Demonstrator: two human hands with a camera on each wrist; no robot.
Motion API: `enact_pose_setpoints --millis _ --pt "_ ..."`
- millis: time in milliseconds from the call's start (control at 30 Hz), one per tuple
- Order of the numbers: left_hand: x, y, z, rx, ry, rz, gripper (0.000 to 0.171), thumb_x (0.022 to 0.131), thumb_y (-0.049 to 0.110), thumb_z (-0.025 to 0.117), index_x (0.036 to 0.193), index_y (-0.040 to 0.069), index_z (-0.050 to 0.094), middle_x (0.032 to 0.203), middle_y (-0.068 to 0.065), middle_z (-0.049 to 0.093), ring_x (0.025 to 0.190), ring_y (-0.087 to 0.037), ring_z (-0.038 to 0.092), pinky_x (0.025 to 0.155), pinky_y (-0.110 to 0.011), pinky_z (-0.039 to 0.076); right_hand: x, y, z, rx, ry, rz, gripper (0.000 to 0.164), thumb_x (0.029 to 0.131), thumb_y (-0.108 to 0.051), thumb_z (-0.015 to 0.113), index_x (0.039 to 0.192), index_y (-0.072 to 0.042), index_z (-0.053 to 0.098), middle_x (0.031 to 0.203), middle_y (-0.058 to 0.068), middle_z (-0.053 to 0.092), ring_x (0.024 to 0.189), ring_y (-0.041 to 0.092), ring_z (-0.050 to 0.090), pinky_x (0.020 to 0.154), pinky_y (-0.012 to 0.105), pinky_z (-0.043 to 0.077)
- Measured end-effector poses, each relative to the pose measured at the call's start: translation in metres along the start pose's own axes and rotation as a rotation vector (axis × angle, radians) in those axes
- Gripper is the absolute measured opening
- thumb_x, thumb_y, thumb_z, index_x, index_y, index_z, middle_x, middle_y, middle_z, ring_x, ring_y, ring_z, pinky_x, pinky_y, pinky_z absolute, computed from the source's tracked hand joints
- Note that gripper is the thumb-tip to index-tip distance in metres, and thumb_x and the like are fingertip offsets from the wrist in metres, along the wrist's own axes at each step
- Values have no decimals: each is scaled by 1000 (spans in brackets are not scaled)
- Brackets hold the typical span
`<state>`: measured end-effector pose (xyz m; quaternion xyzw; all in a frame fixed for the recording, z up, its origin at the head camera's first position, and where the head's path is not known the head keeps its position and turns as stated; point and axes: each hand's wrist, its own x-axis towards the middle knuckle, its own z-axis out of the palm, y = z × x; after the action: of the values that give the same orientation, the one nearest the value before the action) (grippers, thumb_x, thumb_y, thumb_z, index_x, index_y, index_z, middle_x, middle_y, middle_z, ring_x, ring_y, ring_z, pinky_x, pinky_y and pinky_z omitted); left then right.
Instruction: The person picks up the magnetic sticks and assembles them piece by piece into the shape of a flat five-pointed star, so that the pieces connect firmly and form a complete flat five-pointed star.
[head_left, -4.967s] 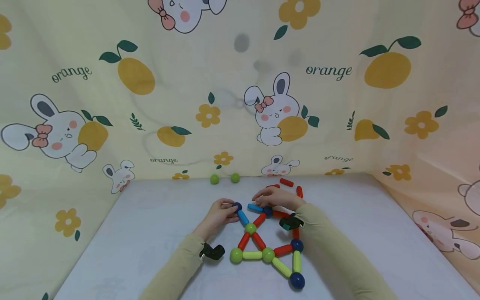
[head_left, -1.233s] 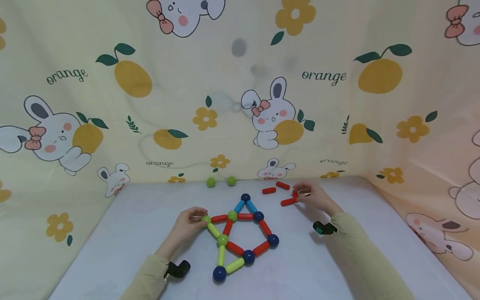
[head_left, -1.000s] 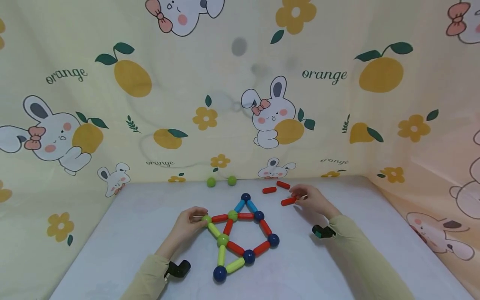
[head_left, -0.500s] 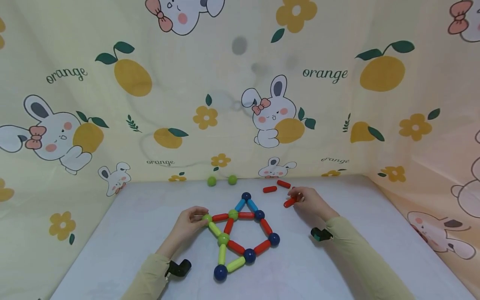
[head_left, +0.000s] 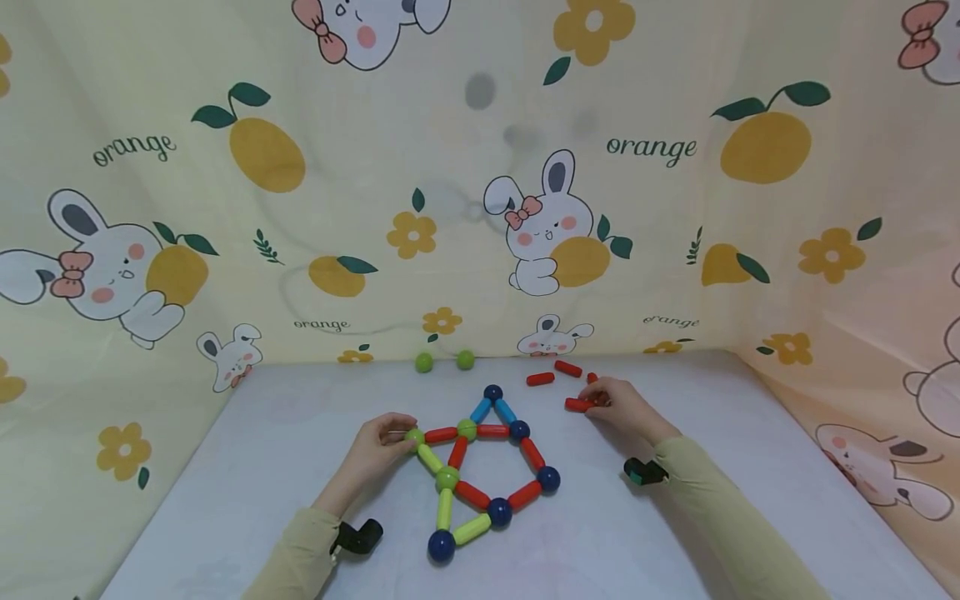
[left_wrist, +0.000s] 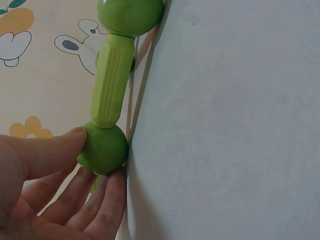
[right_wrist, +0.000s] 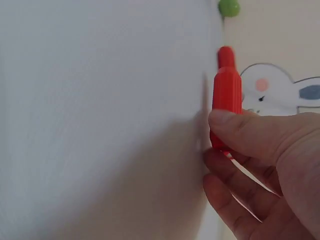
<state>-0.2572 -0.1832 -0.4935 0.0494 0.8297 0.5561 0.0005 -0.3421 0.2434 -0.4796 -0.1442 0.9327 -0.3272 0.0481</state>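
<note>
My left hand [head_left: 369, 450] pinches a green ball [left_wrist: 106, 150] at the left corner of a flat frame of magnetic rods and balls. A yellow-green rod [left_wrist: 110, 82] and a red rod [head_left: 440, 435] join that ball. The frame has red sides, two blue rods [head_left: 478, 411] meeting at a dark blue ball [head_left: 492, 392] on top, and another dark blue ball [head_left: 442, 546] at its near tip. To the right, my right hand [head_left: 628, 410] pinches a loose red rod [right_wrist: 227, 92] between thumb and fingers, the rod's far end pointing left in the head view.
Two loose red rods [head_left: 540, 379] lie behind the right hand, and a third red rod [head_left: 592, 377] is partly hidden by its fingers. Two green balls [head_left: 423, 362] sit at the table's back edge, by the printed cloth [head_left: 420, 133].
Since five seconds ago the frame has turned, its blue rods meeting at one ball. My left hand moved to the green ball; my right went to the loose rods and now pinches one.
</note>
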Motion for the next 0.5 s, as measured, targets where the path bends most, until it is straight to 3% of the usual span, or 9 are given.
enact_pose_setpoints --millis 333,500 --pt "-1 2 -1 -5 2 -28 31 85 1 71 115 1 63 111 -8 65 102 -26 62 89 -36 52 -10 -30 12 59 -90 -194 25 84 -5 73 108 -10 68 99 -2 64 89 19 58 77 31 52" --pt "-1 3 0 -3 3 -20 30 85 0 70 114 0 63 111 -8 65 102 -27 63 88 -37 52 -13 -39 21 72 -132 -248 24 85 -5 72 107 -12 67 99 -4 63 91 18 57 78 30 52"
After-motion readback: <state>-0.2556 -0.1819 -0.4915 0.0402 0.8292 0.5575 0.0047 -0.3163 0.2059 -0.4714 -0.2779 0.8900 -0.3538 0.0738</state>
